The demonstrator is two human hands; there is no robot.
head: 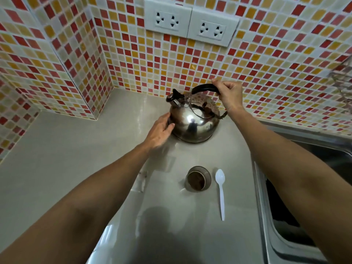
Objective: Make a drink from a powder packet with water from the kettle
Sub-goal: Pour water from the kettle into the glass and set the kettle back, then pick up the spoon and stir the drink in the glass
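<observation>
Evenly bright – glare on the kettle (192,124), edges warped.

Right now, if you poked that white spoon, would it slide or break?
The white plastic spoon looks thin and light, so a poke would probably send it skidding across the smooth, glossy counter. It lies flat, so it likely won't roll. Its long thin handle may bend a little, and could snap if pressed hard.

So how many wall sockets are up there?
2: one socket on the tiled wall above the kettle, the other socket touching its right side. More may lie outside the picture.
</observation>
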